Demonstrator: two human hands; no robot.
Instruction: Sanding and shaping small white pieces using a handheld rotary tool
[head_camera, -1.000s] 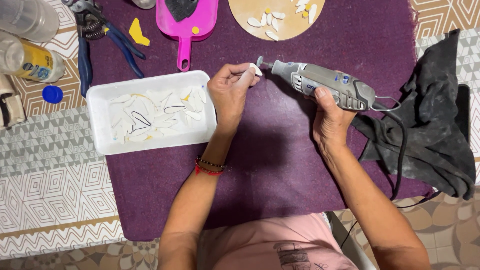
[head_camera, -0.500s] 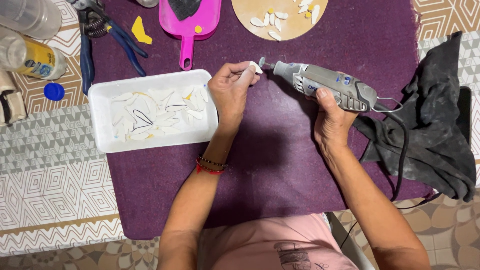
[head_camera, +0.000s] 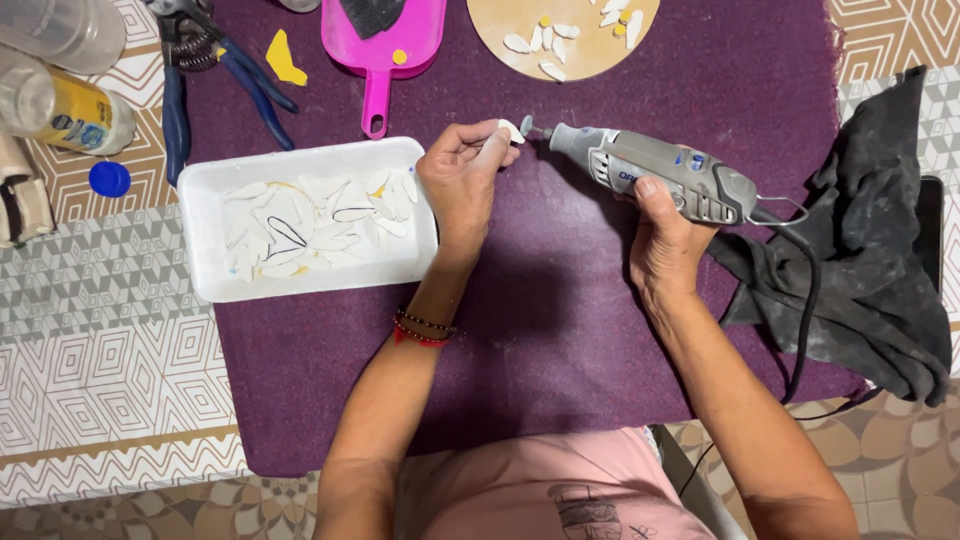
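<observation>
My left hand (head_camera: 465, 175) pinches a small white shell-like piece (head_camera: 511, 130) between thumb and fingertips, held above the purple cloth (head_camera: 560, 330). My right hand (head_camera: 665, 235) grips a grey corded rotary tool (head_camera: 650, 172) lying level, its small bit pointing left and touching or almost touching the piece. Just left of my left hand stands a white foam tray (head_camera: 205, 215) holding several flat white fragments.
A round wooden board (head_camera: 590, 55) with white petal pieces lies at the top, a pink scoop (head_camera: 385, 50) left of it. Blue-handled pliers (head_camera: 235, 75), a yellow chip (head_camera: 285, 60), a bottle (head_camera: 70, 110) and blue cap (head_camera: 108, 178) lie top left. A dark grey rag (head_camera: 870, 250) sits right.
Both hands, the piece and the tool keep their pose. Only the view has shifted slightly.
</observation>
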